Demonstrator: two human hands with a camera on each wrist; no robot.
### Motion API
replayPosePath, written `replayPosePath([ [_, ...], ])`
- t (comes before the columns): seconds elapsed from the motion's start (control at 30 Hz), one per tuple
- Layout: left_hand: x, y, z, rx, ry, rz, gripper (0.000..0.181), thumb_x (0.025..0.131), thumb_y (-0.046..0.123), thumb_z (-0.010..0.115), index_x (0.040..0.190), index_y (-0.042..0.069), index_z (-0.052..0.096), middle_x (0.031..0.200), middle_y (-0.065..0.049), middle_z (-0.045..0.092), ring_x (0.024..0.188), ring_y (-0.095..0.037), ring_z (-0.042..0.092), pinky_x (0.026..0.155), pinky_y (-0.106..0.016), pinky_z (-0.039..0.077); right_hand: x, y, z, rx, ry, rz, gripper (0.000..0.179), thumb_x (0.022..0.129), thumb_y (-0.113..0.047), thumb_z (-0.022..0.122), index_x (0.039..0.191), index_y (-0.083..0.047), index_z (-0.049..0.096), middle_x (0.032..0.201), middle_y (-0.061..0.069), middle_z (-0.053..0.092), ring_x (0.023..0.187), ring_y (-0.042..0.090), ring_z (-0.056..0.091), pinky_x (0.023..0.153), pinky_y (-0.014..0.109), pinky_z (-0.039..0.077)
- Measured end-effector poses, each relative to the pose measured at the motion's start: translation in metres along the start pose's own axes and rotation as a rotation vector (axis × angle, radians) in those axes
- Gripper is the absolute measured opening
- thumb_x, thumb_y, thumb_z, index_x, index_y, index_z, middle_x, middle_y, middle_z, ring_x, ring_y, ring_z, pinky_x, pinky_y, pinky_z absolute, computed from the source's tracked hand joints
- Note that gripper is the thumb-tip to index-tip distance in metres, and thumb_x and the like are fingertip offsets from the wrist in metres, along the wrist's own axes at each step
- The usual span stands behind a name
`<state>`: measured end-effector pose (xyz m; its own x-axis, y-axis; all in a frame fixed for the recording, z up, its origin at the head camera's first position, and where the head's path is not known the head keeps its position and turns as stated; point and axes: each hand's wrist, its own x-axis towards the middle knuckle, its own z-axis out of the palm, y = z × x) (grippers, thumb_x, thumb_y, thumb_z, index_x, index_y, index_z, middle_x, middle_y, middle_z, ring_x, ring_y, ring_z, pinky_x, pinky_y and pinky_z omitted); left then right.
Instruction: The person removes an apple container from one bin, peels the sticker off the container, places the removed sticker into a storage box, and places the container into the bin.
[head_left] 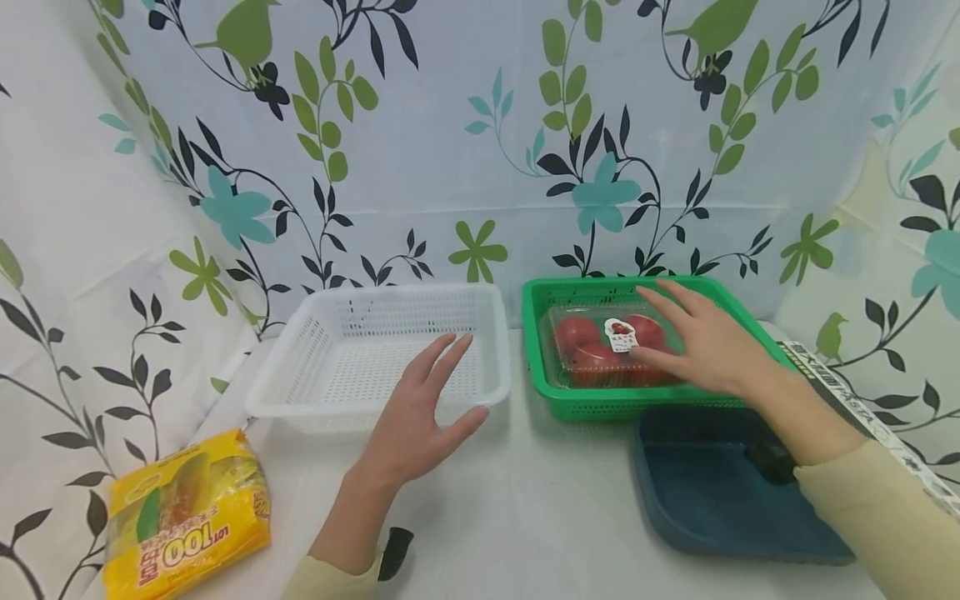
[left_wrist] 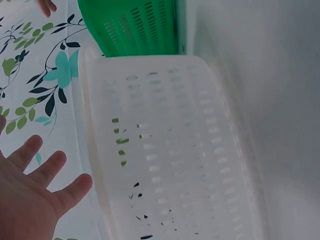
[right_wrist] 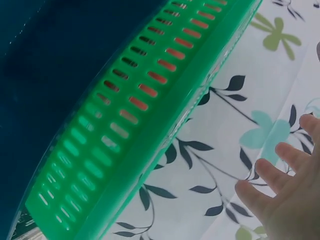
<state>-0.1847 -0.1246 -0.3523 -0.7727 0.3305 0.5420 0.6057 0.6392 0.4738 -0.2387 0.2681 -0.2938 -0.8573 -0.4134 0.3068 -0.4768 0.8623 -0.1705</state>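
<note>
My left hand (head_left: 420, 417) hovers in front of the white basket (head_left: 378, 408), its fingers spread and nothing in its grasp. In the left wrist view that hand (left_wrist: 35, 195) shows extended fingers beside the basket's perforated wall. Over the right part of the green basket (head_left: 540, 392) is my right hand (head_left: 697, 342), fingers extended and holding nothing. Inside the green basket sits a clear plastic pack of tomatoes (head_left: 596, 358) with a white label. Whether the right hand touches the pack, I cannot tell. The right wrist view has its fingers (right_wrist: 272, 175) apart from the green rim.
A dark blue bin (head_left: 720, 500) stands in front of the green basket, partly under the right forearm. At the left front lies a yellow packet (head_left: 187, 517). A long black-and-white printed box (head_left: 855, 408) lies along the right. Patterned cloth (head_left: 420, 167) hangs behind.
</note>
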Motion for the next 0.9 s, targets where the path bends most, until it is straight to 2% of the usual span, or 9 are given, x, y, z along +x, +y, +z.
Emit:
replayPosePath([
  [0.1, 0.004, 0.007, 0.009, -0.047, -0.018, -0.030, 0.079, 0.093, 0.042, 0.070, 0.159, 0.038, 0.028, 0.162, 0.003, 0.028, 0.145, -0.023, 0.031, 0.108, -0.057, 0.039, 0.003, 0.004, -0.002, 0.007, -0.031, 0.045, 0.089, 0.092, -0.057, 0.067, 0.160, -0.014, 0.029, 0.162, 0.022, 0.022, 0.144, 0.049, 0.024, 0.108, 0.070, 0.027],
  [0.27, 0.010, 0.018, 0.021, -0.088, -0.022, -0.025, 0.078, 0.092, 0.039, 0.070, 0.159, 0.038, 0.029, 0.161, -0.001, 0.031, 0.144, -0.023, 0.032, 0.107, -0.056, 0.041, 0.006, 0.013, -0.002, 0.032, -0.070, 0.110, 0.090, 0.092, -0.055, 0.067, 0.160, -0.012, 0.026, 0.163, 0.023, 0.019, 0.145, 0.050, 0.021, 0.108, 0.072, 0.026],
  [0.57, 0.017, 0.031, 0.041, -0.180, -0.003, -0.020, 0.073, 0.094, 0.034, 0.069, 0.158, 0.029, 0.034, 0.157, 0.005, 0.034, 0.142, -0.016, 0.035, 0.109, -0.051, 0.040, 0.011, 0.032, 0.006, 0.106, -0.132, 0.185, 0.092, 0.095, -0.058, 0.060, 0.161, -0.007, 0.021, 0.160, 0.028, 0.017, 0.143, 0.054, 0.021, 0.106, 0.075, 0.025],
  [0.7, 0.021, 0.038, 0.051, -0.213, 0.010, -0.016, 0.072, 0.094, 0.034, 0.068, 0.158, 0.026, 0.035, 0.156, 0.003, 0.037, 0.142, -0.015, 0.035, 0.109, -0.049, 0.041, 0.013, 0.044, 0.009, 0.127, -0.157, 0.223, 0.094, 0.096, -0.058, 0.058, 0.160, -0.003, 0.018, 0.159, 0.032, 0.017, 0.142, 0.056, 0.020, 0.105, 0.075, 0.023],
  [0.8, 0.024, 0.043, 0.059, -0.250, 0.015, -0.040, 0.072, 0.095, 0.034, 0.068, 0.158, 0.024, 0.035, 0.156, 0.001, 0.038, 0.141, -0.016, 0.037, 0.106, -0.045, 0.045, 0.014, 0.050, 0.009, 0.154, -0.181, 0.241, 0.093, 0.098, -0.057, 0.055, 0.160, 0.000, 0.015, 0.158, 0.035, 0.016, 0.142, 0.057, 0.019, 0.106, 0.075, 0.022],
  [0.9, 0.027, 0.049, 0.066, -0.292, 0.005, -0.086, 0.072, 0.095, 0.033, 0.068, 0.158, 0.022, 0.034, 0.157, 0.000, 0.037, 0.140, -0.016, 0.038, 0.103, -0.040, 0.048, 0.016, 0.055, 0.008, 0.186, -0.205, 0.261, 0.092, 0.099, -0.055, 0.054, 0.159, 0.003, 0.014, 0.157, 0.037, 0.017, 0.138, 0.058, 0.025, 0.105, 0.075, 0.025],
])
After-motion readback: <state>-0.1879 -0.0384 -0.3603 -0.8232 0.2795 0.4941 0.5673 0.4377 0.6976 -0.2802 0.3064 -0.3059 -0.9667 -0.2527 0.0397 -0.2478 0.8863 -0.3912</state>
